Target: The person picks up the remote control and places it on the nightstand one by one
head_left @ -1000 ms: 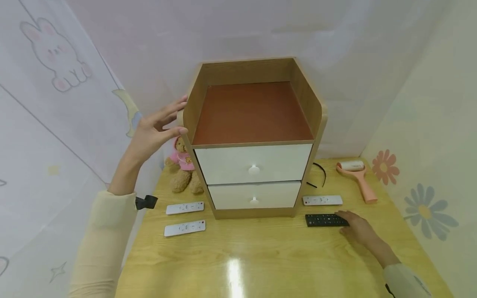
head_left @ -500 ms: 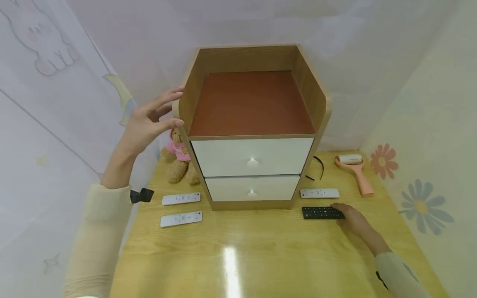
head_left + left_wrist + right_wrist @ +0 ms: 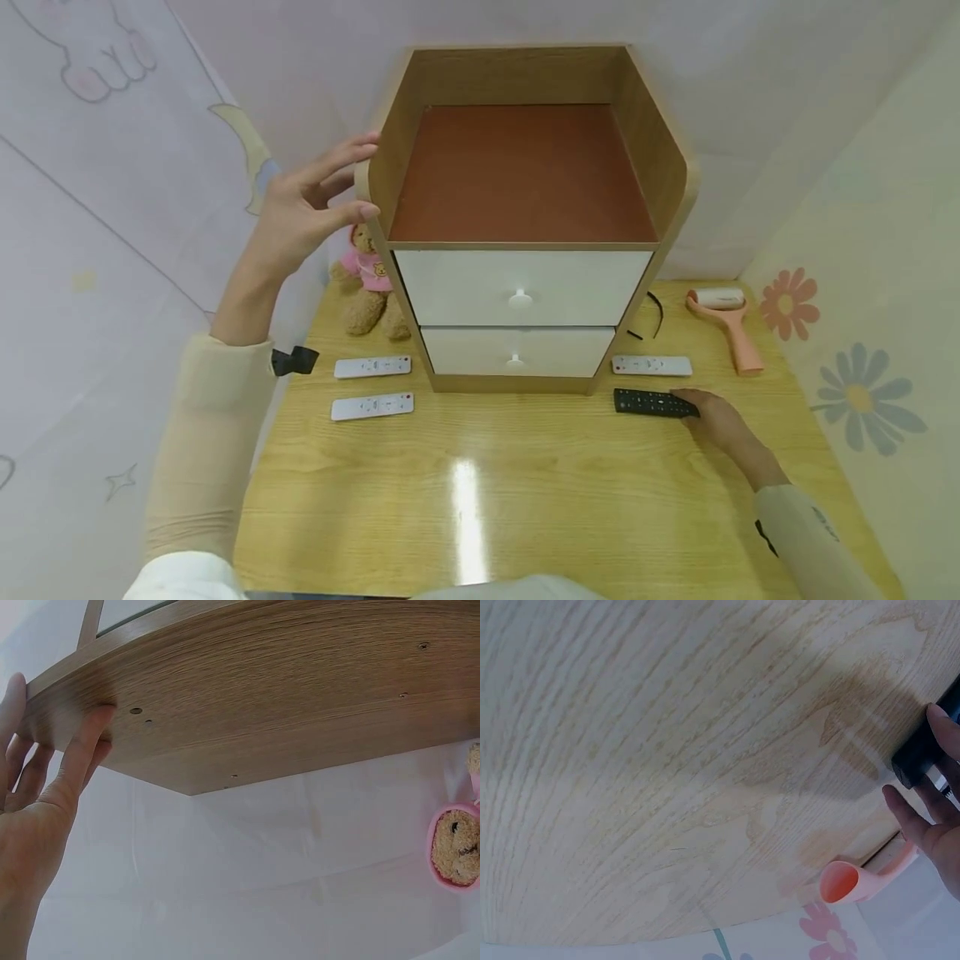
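Note:
A wooden cabinet (image 3: 528, 175) with two white drawers stands at the back middle, both drawers closed. My left hand (image 3: 292, 217) rests against its upper left side, with fingertips right at the rim and the thumb near the front edge. In the left wrist view, straight, spread fingers (image 3: 75, 754) touch the outer side panel. On the table's right side, my right hand (image 3: 720, 419) pinches the right end of a black remote control (image 3: 648, 403). The right wrist view catches only the end of that remote (image 3: 915, 757) between thumb and fingers.
Two white remotes (image 3: 372, 367) lie left of the cabinet, near a teddy bear (image 3: 373, 272) in pink. Right of it are another white remote (image 3: 651, 365), a thin black band (image 3: 660, 315) and an orange-handled lint roller (image 3: 738, 337). Printed cloth walls (image 3: 810, 208) surround the table.
The head view has tilted down, so everything sits higher in the picture. The black remote has turned slightly in my right hand. My left hand stays at the cabinet's side.

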{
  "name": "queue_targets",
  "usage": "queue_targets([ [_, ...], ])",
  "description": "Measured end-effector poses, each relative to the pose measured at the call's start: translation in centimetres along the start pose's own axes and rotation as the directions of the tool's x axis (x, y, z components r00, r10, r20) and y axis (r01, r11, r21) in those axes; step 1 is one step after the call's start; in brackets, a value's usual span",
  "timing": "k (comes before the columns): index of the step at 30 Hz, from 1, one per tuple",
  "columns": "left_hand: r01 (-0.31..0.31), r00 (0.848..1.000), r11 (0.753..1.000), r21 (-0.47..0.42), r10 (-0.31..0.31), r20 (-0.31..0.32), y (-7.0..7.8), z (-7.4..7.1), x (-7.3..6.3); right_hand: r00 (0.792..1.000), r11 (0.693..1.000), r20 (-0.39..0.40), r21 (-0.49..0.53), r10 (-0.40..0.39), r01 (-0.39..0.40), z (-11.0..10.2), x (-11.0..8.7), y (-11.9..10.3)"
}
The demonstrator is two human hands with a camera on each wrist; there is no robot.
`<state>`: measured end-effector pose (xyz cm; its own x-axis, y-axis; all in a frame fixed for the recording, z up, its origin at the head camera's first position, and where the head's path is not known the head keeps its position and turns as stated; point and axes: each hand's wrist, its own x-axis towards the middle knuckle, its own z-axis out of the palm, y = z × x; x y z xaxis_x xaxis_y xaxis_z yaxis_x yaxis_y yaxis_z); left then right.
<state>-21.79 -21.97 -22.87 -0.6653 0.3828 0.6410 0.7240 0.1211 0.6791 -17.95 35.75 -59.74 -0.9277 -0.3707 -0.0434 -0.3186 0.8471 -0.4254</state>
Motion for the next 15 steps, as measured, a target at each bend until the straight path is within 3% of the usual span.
queue_targets([
  [7, -0.019, 1.0, 1.0, -0.013, 0.019, 0.016, -0.1, 0.6, -0.5, 1.0, 0.999, -0.023, -0.023, 0.021, -0.022, 0.6, -1.9, 0.2],
  [11, -0.021, 1.0, 1.0, -0.004, 0.021, 0.018, -0.1, 0.8, -0.8, 0.995, 1.0, -0.104, -0.011, 0.0, -0.001, -0.1, -2.9, -0.1],
  [15, -0.019, 1.0, 1.0, 0.005, 0.019, 0.025, -0.1, 1.2, -0.9, 0.976, 0.998, -0.21, -0.029, -0.067, 0.062, -1.5, -3.5, -0.8],
])
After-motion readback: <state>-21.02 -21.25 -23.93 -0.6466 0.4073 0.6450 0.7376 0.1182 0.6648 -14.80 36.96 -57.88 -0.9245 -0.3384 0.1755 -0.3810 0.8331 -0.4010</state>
